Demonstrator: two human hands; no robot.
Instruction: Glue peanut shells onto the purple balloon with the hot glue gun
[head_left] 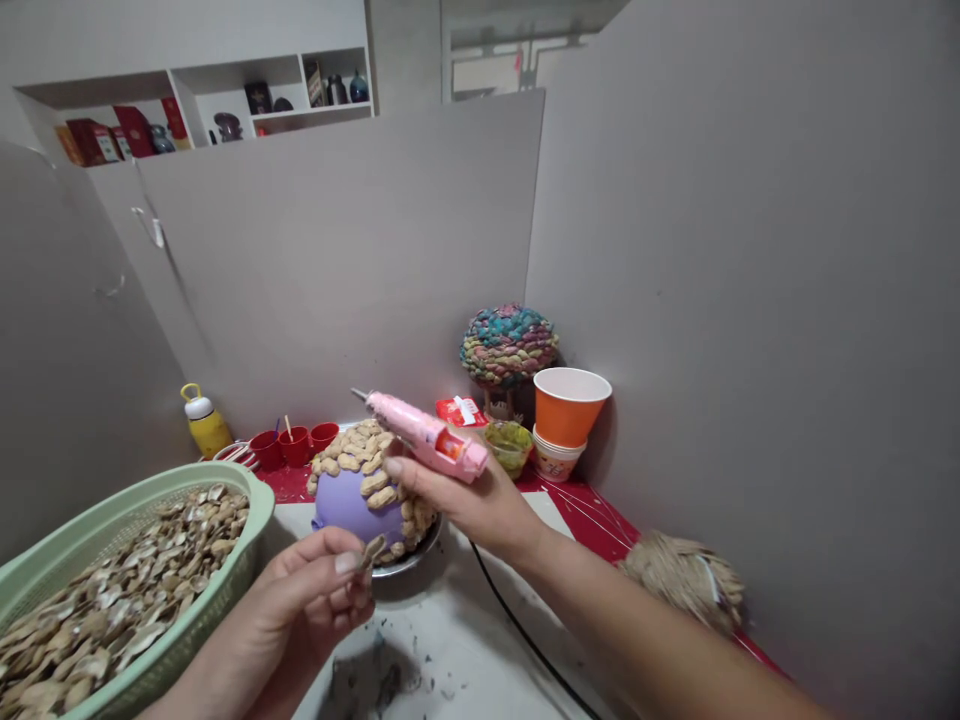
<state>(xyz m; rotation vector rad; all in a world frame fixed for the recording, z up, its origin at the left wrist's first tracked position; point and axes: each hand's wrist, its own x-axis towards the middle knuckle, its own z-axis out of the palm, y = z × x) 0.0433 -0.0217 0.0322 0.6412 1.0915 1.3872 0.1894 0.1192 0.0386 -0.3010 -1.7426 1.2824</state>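
A pink glue gun (pixel 427 432) is held in my right hand (pixel 469 500), its nozzle pointing up and to the left. My left hand (pixel 307 585) pinches a peanut shell (pixel 373 550) between thumb and fingers. Just beyond both hands sits a purple balloon (pixel 360 508), partly covered with peanut shells over its top and right side. Its front left face is bare purple. It rests in a shiny metal dish (pixel 411 565). My right hand hides part of the balloon's right side and the glue gun's handle.
A green basket (pixel 259 500) full of peanut shells stands at the left. Behind are red cups (pixel 295 446), a yellow bottle (pixel 208 428), a colourful shell-covered tree (pixel 510 347) and orange paper cups (pixel 571 410). A black cord (pixel 517 620) crosses the table; twine (pixel 682 580) lies right.
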